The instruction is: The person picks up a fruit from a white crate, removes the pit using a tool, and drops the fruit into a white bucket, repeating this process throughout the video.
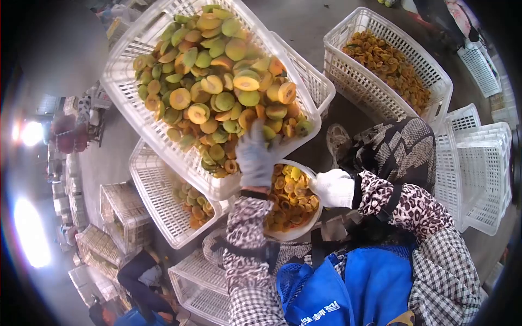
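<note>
White plastic lattice crates surround the person, and the biggest one, the tilted crate (130, 81), is heaped with halved apricots (217, 92), green-skinned and orange-fleshed, far too many to count. It leans down toward the person, its near rim hanging over a white bowl (296, 231) in the lap, so the fruit slides toward that low edge. The left hand (255, 157), in a grey glove, lies spread against the fruit at the crate's near rim, fingers open rather than clenched around anything (it seems to rake or check the slide). The right hand (333, 188), in a white glove, sits at the bowl's right rim; whether it grips the rim or only rests there I cannot tell.

One bowl, already well filled with halves. A second crate (157, 206) below the tilted one holds a few halves near its right corner, and a third crate (429, 81) toward the top right carries darker orange pieces. More crates (481, 174) stand stacked at the right. Two gloved hands, both the person's own.
</note>
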Motion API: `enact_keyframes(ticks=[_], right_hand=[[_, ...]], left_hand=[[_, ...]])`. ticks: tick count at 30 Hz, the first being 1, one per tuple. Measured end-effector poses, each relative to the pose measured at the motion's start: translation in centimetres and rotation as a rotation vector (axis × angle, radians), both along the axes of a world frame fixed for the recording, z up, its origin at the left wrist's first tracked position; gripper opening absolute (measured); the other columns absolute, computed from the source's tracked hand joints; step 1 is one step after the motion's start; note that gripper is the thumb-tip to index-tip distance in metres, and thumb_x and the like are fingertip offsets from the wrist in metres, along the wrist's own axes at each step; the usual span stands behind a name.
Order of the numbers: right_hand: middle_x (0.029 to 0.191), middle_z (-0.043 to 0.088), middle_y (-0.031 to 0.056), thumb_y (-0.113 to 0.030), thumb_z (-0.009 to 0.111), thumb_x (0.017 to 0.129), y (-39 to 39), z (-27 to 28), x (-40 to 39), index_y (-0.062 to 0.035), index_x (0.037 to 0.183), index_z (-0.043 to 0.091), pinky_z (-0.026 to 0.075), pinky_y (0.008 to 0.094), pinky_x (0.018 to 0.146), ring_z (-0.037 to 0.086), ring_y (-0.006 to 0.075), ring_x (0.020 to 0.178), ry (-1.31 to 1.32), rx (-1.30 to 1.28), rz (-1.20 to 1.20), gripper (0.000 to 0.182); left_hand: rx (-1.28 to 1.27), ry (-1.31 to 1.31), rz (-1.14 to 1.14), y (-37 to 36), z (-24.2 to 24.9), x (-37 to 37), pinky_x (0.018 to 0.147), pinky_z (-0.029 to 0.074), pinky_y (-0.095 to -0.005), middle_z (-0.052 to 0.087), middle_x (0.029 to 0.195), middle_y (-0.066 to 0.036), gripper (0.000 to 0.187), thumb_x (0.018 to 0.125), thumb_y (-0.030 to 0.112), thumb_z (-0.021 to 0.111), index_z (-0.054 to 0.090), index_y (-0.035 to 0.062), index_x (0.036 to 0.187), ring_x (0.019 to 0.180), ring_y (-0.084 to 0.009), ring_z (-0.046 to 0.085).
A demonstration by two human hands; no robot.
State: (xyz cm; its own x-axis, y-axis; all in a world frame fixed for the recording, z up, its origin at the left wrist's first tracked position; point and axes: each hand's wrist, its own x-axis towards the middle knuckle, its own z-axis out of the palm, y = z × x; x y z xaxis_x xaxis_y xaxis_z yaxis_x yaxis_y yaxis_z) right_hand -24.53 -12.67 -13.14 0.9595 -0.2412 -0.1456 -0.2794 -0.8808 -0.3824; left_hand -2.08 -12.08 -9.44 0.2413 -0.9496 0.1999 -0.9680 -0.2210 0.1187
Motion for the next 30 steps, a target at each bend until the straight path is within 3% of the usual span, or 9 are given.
enact_keyframes(ticks=[4, 6, 11, 12, 17, 19, 23, 26, 30], right_hand=[[0.08, 0.065, 0.0185, -0.027, 0.057, 0.09, -1.5, 9.3, 3.0, -0.0028, 0.1, 0.055, 0.052, 0.0432, 0.06, 0.065, 0.0339, 0.07, -0.048, 0.396, -0.228, 0.027], [0.086, 0.065, 0.0207, -0.036, 0.058, 0.088, -1.2, 12.1, 4.5, -0.0048, 0.101, 0.054, 0.051, 0.0469, 0.069, 0.064, 0.0402, 0.079, -0.097, 0.654, -0.378, 0.034], [0.084, 0.062, 0.0231, -0.032, 0.056, 0.089, 0.5, 13.3, 6.8, -0.0023, 0.098, 0.056, 0.051, 0.0434, 0.058, 0.064, 0.0354, 0.075, -0.176, 0.642, -0.312, 0.031], [0.077, 0.06, 0.0216, -0.027, 0.057, 0.088, 0.5, 12.6, 7.3, -0.0015, 0.094, 0.056, 0.049, 0.0405, 0.05, 0.064, 0.0308, 0.069, -0.447, 0.104, 0.059, 0.026], [0.078, 0.061, 0.0188, -0.027, 0.06, 0.086, 1.7, 13.1, 8.2, -0.004, 0.099, 0.051, 0.051, 0.0444, 0.061, 0.063, 0.0398, 0.072, -0.179, 0.524, -0.306, 0.028], [0.077, 0.061, 0.0184, -0.027, 0.061, 0.086, 1.7, 13.0, 8.7, -0.0035, 0.098, 0.05, 0.051, 0.044, 0.061, 0.063, 0.0399, 0.072, -0.205, 0.494, -0.311, 0.028], [0.073, 0.06, 0.0189, -0.024, 0.061, 0.085, 1.5, 12.8, 9.4, 0.0009, 0.095, 0.048, 0.05, 0.0437, 0.059, 0.063, 0.0391, 0.069, -0.255, 0.435, -0.28, 0.029], [0.071, 0.06, 0.0192, -0.022, 0.06, 0.086, 2.1, 9.6, 9.9, 0.0027, 0.095, 0.047, 0.05, 0.0435, 0.058, 0.063, 0.0382, 0.068, -0.351, 0.301, -0.204, 0.029], [0.07, 0.06, 0.0192, -0.021, 0.059, 0.086, 2.0, 8.6, 9.6, 0.0041, 0.098, 0.047, 0.049, 0.0427, 0.058, 0.063, 0.0374, 0.067, -0.369, 0.183, -0.044, 0.031]], left_hand=[[-0.374, 2.081, 0.088, 4.9, 4.6, 2.1, 0.089, 0.05, -0.047, 0.06, 0.108, -0.015, 0.046, 0.094, 0.03, 0.052, 0.046, 0.0031, 0.132, 0.098, -0.0298, 0.061], [-0.455, 2.478, -0.036, 6.8, 6.0, 2.8, 0.089, 0.051, -0.0493, 0.061, 0.104, -0.021, 0.048, 0.093, 0.034, 0.05, 0.046, 0.0021, 0.129, 0.098, -0.0362, 0.061], [-0.413, 2.634, -0.104, 8.1, 7.1, 1.6, 0.086, 0.052, -0.0483, 0.055, 0.113, -0.026, 0.053, 0.088, 0.033, 0.058, 0.046, -0.0003, 0.127, 0.098, -0.0386, 0.059], [-0.416, 2.644, -0.109, 8.0, 7.2, 1.2, 0.086, 0.052, -0.0483, 0.055, 0.113, -0.026, 0.053, 0.088, 0.033, 0.058, 0.046, -0.0003, 0.127, 0.098, -0.0386, 0.059], [-0.693, 2.264, 0.051, 8.3, 7.8, 0.4, 0.075, 0.055, -0.038, 0.057, 0.105, -0.019, 0.04, 0.094, 0.03, 0.055, 0.05, 0.0005, 0.121, 0.087, -0.0285, 0.061], [-0.643, 1.866, 0.043, 8.4, 7.9, -0.1, 0.075, 0.053, -0.0341, 0.06, 0.097, -0.013, 0.035, 0.102, 0.033, 0.041, 0.051, 0.0016, 0.115, 0.086, -0.0235, 0.062], [-0.67, 1.892, 0.203, 8.5, 8.2, -0.4, 0.078, 0.052, -0.0315, 0.06, 0.097, -0.013, 0.033, 0.105, 0.03, 0.035, 0.051, 0.002, 0.111, 0.085, -0.0213, 0.062], [-0.616, 1.612, 0.112, 8.7, 8.4, -0.4, 0.08, 0.053, -0.031, 0.062, 0.095, -0.01, 0.022, 0.099, 0.022, 0.051, 0.052, 0.0006, 0.107, 0.087, -0.0192, 0.062], [-0.584, 1.464, 0.258, 9.4, 7.6, 0.3, 0.075, 0.05, -0.0291, 0.06, 0.094, -0.011, 0.03, 0.102, 0.025, 0.038, 0.055, 0.0005, 0.098, 0.081, -0.0195, 0.06]])
